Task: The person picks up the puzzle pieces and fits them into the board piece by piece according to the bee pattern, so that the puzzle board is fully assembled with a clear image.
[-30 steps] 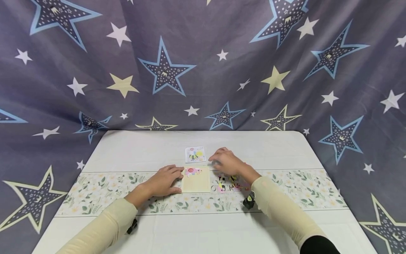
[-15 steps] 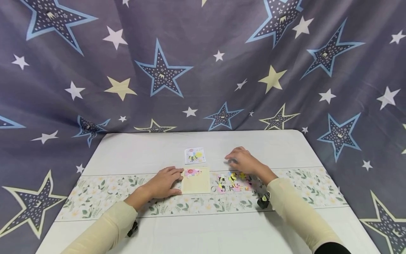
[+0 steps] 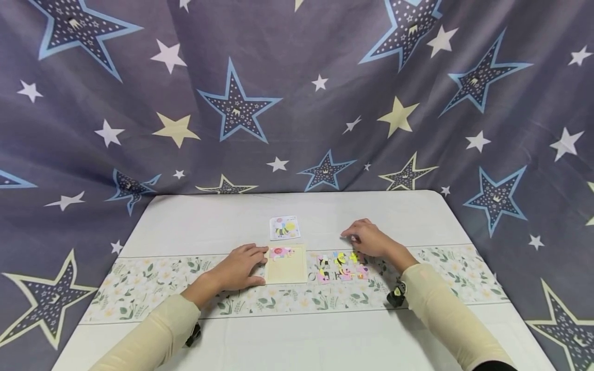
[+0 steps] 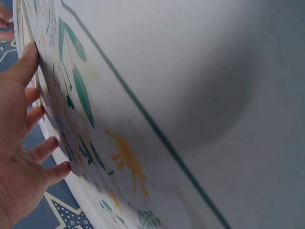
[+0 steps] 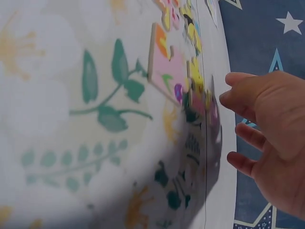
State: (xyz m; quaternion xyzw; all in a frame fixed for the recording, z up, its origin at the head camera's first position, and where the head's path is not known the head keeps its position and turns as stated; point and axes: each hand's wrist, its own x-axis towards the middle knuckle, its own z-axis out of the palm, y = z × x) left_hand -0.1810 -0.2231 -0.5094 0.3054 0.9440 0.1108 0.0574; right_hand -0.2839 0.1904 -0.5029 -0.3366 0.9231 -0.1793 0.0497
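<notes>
My left hand lies with its fingers spread at the left edge of a pale wooden puzzle tray. Thumb and fingertips touch the rim. Along the tray's top sit a few joined pink puzzle pieces with a red spiral. To the tray's right, several loose jigsaw pieces in pink, yellow and black lie on the flowered cloth band. My right hand hovers just beyond their far right corner, fingers loosely bent and nothing seen between them. In the right wrist view, a pink piece lies flat near that hand.
A square picture card with a bee stands out on the white table behind the tray. A floral strip crosses the table. A dark curtain with stars hangs along the far edge.
My right hand has moved right, away from the tray and card, to the far side of the loose pieces, uncovering them. My left hand stays at the tray's edge.
</notes>
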